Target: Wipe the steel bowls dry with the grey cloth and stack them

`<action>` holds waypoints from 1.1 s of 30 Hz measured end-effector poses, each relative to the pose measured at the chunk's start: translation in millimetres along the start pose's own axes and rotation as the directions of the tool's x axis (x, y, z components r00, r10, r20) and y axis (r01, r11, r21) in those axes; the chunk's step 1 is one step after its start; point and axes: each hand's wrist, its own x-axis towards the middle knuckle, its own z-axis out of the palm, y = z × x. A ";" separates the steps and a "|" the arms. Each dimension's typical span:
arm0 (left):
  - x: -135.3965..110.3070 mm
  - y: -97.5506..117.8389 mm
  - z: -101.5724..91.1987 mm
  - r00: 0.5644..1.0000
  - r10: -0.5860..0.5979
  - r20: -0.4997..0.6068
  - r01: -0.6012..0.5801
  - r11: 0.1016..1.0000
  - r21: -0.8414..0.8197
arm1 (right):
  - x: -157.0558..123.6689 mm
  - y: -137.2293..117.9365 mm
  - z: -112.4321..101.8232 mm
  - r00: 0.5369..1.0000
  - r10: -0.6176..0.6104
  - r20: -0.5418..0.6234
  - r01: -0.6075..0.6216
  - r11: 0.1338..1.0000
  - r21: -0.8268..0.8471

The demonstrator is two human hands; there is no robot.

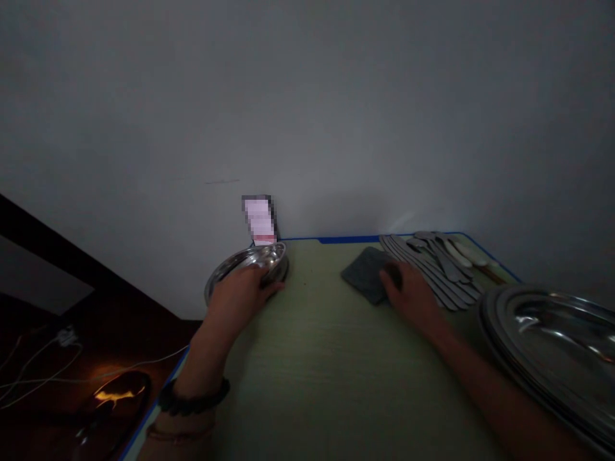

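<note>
At the table's left back corner is a shiny metal bowl (225,264), possibly stacked on another. My left hand (240,294) grips its near side, the thumb pointing right and most fingers hidden behind the hand. A folded dark grey cloth (366,274) lies flat, right of the table's middle. My right hand (408,291) is at the cloth's right edge, its fingers curled around that edge and closed on it. The picture is dim and slightly blurred.
A phone (260,219) leans on the wall behind the bowl. Several spoons and other cutlery (449,259) lie on a striped cloth (423,269) at back right. Stacked oval metal trays (500,314) stand at the right. Cables (67,339) run over the floor at left.
</note>
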 end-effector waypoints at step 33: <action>4.6 72.8 89.3 0.883 -0.079 -0.462 -0.276 0.710 -0.648 | 12.6 -11.7 10.6 0.949 0.310 -0.052 -0.277 0.903 0.328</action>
